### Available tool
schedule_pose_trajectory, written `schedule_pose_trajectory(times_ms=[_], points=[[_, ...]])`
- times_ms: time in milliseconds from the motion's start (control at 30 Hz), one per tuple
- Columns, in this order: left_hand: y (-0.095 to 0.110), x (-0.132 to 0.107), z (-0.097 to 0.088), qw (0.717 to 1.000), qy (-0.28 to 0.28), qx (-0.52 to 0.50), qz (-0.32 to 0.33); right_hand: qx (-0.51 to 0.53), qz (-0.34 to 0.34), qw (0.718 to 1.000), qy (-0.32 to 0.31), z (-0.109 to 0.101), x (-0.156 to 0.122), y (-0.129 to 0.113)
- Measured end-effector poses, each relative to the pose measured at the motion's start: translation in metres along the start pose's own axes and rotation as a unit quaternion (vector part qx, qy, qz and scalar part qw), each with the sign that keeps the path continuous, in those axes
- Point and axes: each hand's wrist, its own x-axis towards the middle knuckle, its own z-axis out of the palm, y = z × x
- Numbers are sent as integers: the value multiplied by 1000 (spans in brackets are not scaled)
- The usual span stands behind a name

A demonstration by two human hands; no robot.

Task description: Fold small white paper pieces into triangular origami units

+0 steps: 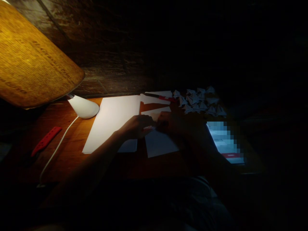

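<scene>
Bending over the desk (pixel 72 141), we had a small pale piece (pixel 148 128), apparently paper, between our hands, over a white sheet (pixel 160 144). Our left hand (pixel 139 124) had its grip drawn in, fingers bent about the piece; our right hand (pixel 168 123) curled close beside it, but in such shadow that we could not tell how far its grip was closed or on what.

That gloom looked like our main risk: with the lamp base (pixel 83 107) off to our left, our own hands could have shaded the piece and let an edge go askew unseen. Too hard a pinch might have creased or torn it. A wide swing rightward could have knocked the lit screen (pixel 223 141) or the small folded papers (pixel 199 102); a leftward sweep risked shifting the large white sheets (pixel 117 122) or catching the cord (pixel 57 146).
</scene>
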Motion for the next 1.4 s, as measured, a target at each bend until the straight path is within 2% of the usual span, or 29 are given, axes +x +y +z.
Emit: schedule_pose_trajectory(times_ms=[133,300,433,600,833,1133,1400], points=[[-6,-1,7,998,6,-64,-4,13,-14,1000,5,0,-1,0],[-13,-5,14,997,31,-73,-4,31,-15,999,0,-3,-1,-1],[-13,-4,13,997,32,-70,0,27,-24,999,9,-3,-1,-1],[-12,-1,8,998,3,-55,-34,35,-30,999,11,-2,-2,1],[-15,-2,12,999,2,-28,-39,44,-27,999,-3,-3,-3,0],[-18,-3,14,998,20,-51,-31,34,-22,999,2,-2,-3,-1],[-16,-4,15,992,11,-99,-80,34,-11,999,12,1,-2,-1]])
